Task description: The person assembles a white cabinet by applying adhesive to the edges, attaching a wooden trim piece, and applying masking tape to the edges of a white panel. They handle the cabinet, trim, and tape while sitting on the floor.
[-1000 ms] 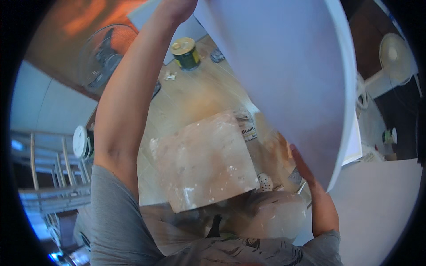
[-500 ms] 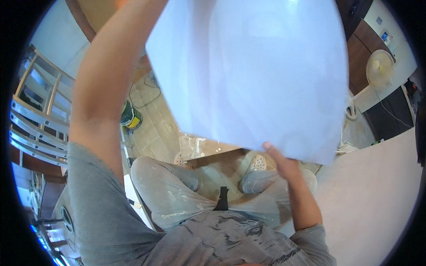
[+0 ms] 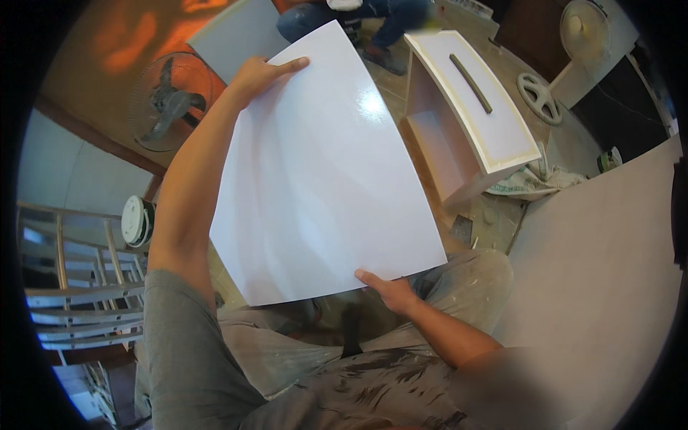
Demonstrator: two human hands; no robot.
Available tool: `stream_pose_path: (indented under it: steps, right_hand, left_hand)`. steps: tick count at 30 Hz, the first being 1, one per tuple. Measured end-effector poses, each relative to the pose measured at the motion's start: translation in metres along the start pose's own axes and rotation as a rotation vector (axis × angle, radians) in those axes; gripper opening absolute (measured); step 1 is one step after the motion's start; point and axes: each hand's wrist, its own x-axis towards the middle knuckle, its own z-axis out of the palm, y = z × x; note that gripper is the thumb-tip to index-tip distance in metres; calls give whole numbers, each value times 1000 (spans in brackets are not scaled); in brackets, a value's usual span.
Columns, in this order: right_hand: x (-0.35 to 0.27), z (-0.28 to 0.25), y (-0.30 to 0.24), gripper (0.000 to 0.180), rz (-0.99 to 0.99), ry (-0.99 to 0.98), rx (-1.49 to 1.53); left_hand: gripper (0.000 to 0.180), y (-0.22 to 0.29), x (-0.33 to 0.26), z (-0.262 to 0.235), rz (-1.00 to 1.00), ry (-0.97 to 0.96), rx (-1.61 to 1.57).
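Observation:
A large glossy white sheet [image 3: 322, 165] is held up over my lap, tilted, with light glinting near its far right edge. My left hand [image 3: 264, 77] grips its far left edge, thumb lying on the white face and the other fingers hidden behind. At the near edge, my right hand [image 3: 393, 292] pinches the sheet, its thumb on top and its fingers underneath. Just beyond the sheet to the right stands a white drawer-like box [image 3: 459, 115] with an open side. A dark bar-shaped handle [image 3: 471, 84] lies along its top face.
A pedestal fan [image 3: 170, 104] stands at far left, another fan [image 3: 584, 29] at far right. A metal ladder [image 3: 86, 294] and a lidded bucket [image 3: 136, 221] are at left. A large pale panel [image 3: 595, 287] fills the right. Another person's legs [image 3: 394, 32] show at the back.
The white sheet has come down and toward me, turning so more of its outline shows. My left hand has come into view on its far edge. The view now takes in the white box.

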Motion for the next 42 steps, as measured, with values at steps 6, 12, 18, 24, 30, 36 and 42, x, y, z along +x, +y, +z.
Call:
stream_pose_path:
  steps: [6,12,18,24,30,36,42]
  right_hand:
    - [16,5,3,29,87,38,182]
    - [22,0,13,29,272,-24,-67]
    - [30,3,14,29,359,-26,149]
    - [33,4,17,30,406,25,256]
    - [39,-9,30,33,385,14,230]
    - [36,-20,46,47,534,32,126]
    - [-9,-24,38,36,420,-306,-322]
  left_hand:
    - [119,-55,32,45,-64,-127,-40]
    - [131,-97,53,92,-176,-167,43]
    - [127,-113,63,123,-151,-137,145]
    - [113,-111,62,135,-64,-92,332]
    - [97,-109,24,143,88,104,274]
    - [81,-103,-82,156,62,141,65]
    - [60,-90,-216,145,-20,-51,-316]
